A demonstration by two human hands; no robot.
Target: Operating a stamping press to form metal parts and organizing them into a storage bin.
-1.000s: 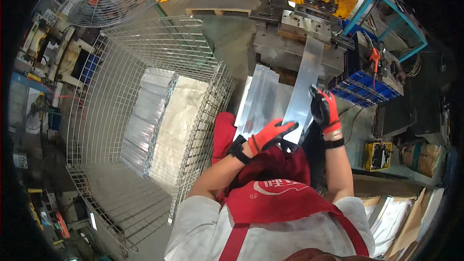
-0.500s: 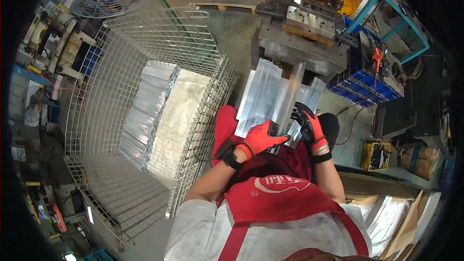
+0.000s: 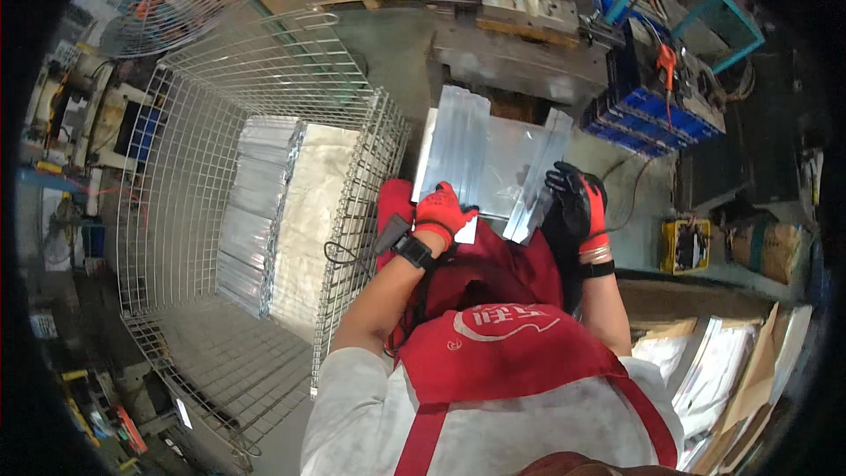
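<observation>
Long silvery metal profiles lie in two groups over my lap, a left stack (image 3: 460,145) and a right stack (image 3: 539,178). Between them shows a flat shiny sheet (image 3: 507,159), which looks film-covered. My left hand (image 3: 445,213), in a red glove with dark fingertips, rests at the near end of the left stack, thumb raised and fingers apart, gripping nothing visible. Beside the right stack, my right hand (image 3: 580,204) in a red and black glove is open, its fingers spread toward the profiles. Whether its fingertips touch them I cannot tell.
At left stands a wire mesh cage (image 3: 352,211) holding more metal profiles (image 3: 256,211) and a cream sheet (image 3: 308,220). Ahead is a heavy press machine (image 3: 520,53). Blue crates (image 3: 652,115) stand right of it, with a yellow basket (image 3: 686,245) nearer. Cartons (image 3: 740,379) are behind at right.
The upright, blurred metal profile between my hands is no longer held. My hands have moved apart, left hand to the left stack, right hand outward. The whole view has shifted slightly.
</observation>
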